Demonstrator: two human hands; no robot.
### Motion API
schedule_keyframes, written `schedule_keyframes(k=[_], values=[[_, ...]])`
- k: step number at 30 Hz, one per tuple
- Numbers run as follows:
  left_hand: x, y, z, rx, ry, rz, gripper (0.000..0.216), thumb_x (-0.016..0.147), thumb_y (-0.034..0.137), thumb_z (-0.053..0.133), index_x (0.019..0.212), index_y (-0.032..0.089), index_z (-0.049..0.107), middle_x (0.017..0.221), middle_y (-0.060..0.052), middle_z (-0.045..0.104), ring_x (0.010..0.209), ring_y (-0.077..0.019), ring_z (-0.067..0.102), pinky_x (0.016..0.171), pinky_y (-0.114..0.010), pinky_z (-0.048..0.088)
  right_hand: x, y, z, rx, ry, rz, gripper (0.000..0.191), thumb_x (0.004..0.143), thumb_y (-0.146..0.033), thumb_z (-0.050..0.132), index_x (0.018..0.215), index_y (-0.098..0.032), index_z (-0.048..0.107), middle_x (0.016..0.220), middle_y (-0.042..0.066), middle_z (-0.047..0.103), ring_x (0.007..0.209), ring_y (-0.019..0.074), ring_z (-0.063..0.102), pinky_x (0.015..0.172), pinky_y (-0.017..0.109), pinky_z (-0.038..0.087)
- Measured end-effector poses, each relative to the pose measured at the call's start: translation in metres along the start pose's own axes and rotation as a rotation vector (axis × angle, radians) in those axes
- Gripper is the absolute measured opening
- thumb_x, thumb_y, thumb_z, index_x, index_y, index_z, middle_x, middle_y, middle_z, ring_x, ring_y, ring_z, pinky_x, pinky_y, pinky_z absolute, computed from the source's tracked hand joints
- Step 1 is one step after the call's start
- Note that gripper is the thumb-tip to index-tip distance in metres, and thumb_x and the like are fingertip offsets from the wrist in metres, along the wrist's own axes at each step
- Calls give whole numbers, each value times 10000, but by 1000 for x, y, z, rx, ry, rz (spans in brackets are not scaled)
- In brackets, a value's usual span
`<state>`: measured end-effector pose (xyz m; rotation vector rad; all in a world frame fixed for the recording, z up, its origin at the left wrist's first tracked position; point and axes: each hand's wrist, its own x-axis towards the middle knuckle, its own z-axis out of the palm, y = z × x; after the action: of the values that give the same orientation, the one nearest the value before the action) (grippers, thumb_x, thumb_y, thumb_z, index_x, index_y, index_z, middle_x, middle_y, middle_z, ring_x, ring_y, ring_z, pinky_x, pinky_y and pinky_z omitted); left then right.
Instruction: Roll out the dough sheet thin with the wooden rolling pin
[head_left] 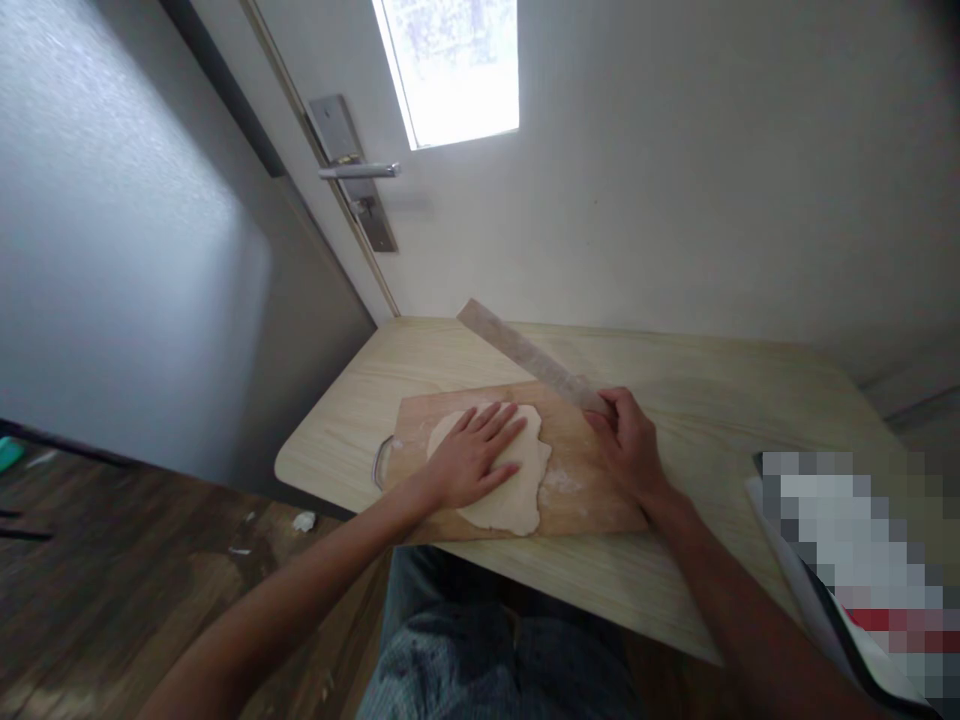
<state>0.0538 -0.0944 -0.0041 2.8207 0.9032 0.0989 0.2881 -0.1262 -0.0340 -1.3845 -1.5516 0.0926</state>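
Note:
A flat sheet of pale dough (pixel 517 490) lies on a wooden cutting board (pixel 585 490) near the front of a light wooden table (pixel 720 400). My left hand (pixel 472 455) rests flat on the dough with its fingers spread. My right hand (pixel 630 440) is closed round the near end of a long wooden rolling stick (pixel 525 352), which points up and away to the left, lifted off the board. Flour dusts the board between my hands.
A white door with a metal lever handle (pixel 360 171) and a bright window pane stands just behind the table. A blurred item with a white edge (pixel 825 560) sits at the table's right front corner. Dark wooden floor lies to the left.

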Motion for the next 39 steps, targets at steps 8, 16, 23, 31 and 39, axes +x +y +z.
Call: schedule_keyframes(k=[8, 16, 23, 31, 39], values=[[-13, -9, 2, -69, 39, -171, 695, 872, 504, 343, 1395, 64, 215, 1467, -203, 186, 1365, -257, 157, 1095, -444, 169, -1, 3, 0, -17, -2, 6, 215, 847, -429, 434, 913, -227, 467, 761, 16, 570, 651, 163, 532, 600, 293, 423], [0, -28, -7, -399, 165, -196, 771, 654, 429, 706, 1317, 178, 401, 1326, -142, 423, 1228, -275, 381, 1038, -426, 296, 0, 1, 1, -31, -30, -8, 223, 843, -443, 434, 896, -230, 469, 721, 5, 557, 622, 160, 526, 580, 284, 413], [19, -37, -12, -535, 172, -256, 744, 499, 334, 817, 1171, 156, 551, 1058, -79, 539, 1013, -230, 515, 928, -371, 396, 0, 4, 1, -48, -18, 3, 245, 842, -459, 428, 893, -222, 471, 712, 10, 561, 609, 162, 527, 566, 284, 409], [28, -46, -13, -671, 124, -405, 328, 667, 256, 673, 966, 126, 639, 896, -49, 649, 777, -157, 564, 716, -286, 437, 0, 4, 1, -56, -30, -6, 252, 840, -466, 429, 900, -227, 481, 730, 14, 581, 625, 166, 545, 574, 287, 415], [38, -57, -24, -783, 16, -336, 294, 510, 256, 750, 689, 147, 542, 637, 48, 519, 572, -81, 459, 515, -201, 342, 1, 5, 2, -76, -33, -18, 269, 846, -478, 415, 896, -222, 481, 749, 27, 587, 633, 173, 550, 582, 297, 420]])
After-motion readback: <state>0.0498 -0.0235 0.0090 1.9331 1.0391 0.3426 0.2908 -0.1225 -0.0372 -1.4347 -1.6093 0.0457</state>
